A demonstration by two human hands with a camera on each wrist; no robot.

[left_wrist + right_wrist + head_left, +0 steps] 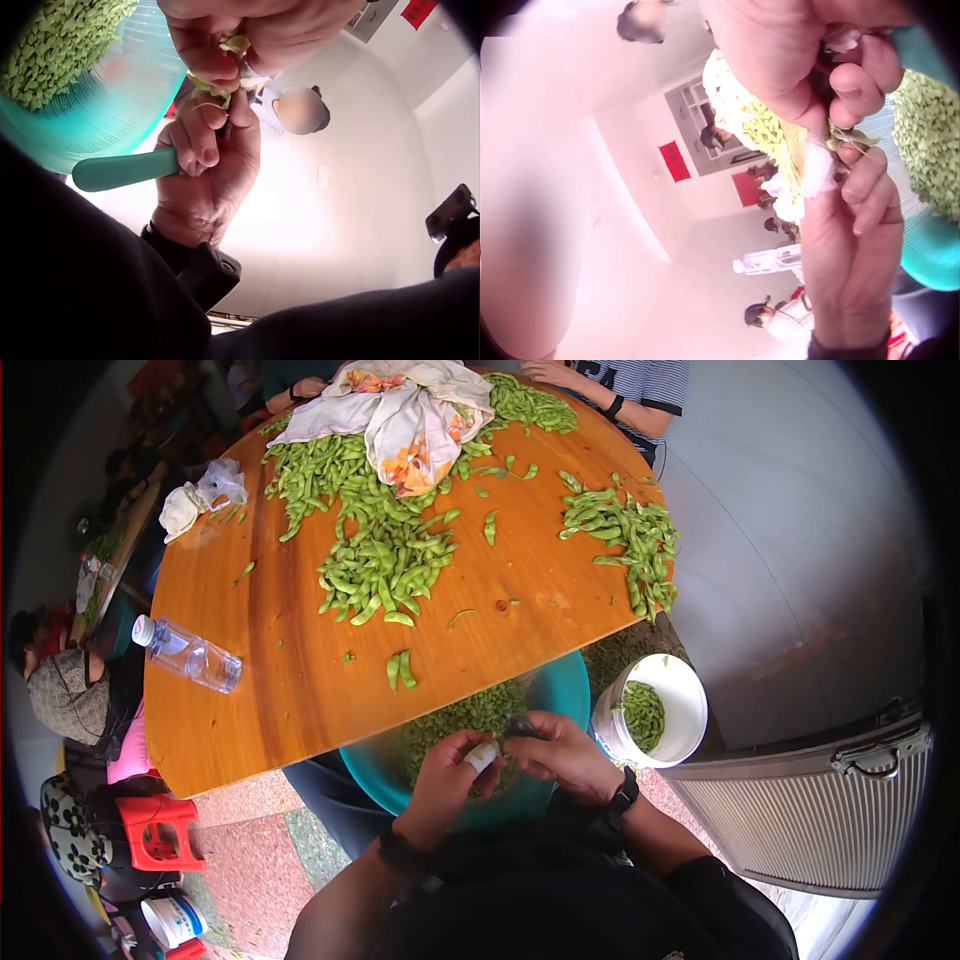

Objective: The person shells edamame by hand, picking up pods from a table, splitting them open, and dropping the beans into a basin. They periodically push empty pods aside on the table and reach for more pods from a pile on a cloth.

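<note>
Over a teal basin (355, 765) of shelled green beans (60, 52), my two hands meet at the fingertips. My left hand (442, 772), with a white wrap (819, 171) round its thumb, pinches a green soybean pod (859, 138). My right hand (572, 752) curls its fingers round a teal handle (124, 169). The handle sticks out past the little-finger side of that hand in the left wrist view. The working end is hidden among the fingers. Right fingertips are right at the pod, which is largely covered by both hands.
The wooden table (520, 590) bears heaps of soybean pods (385, 565), a flowered cloth (415, 430) and a plastic bottle (190, 655). A white bucket (685, 710) with green contents stands right of the basin. A red stool (160, 830) is at left; other people sit around.
</note>
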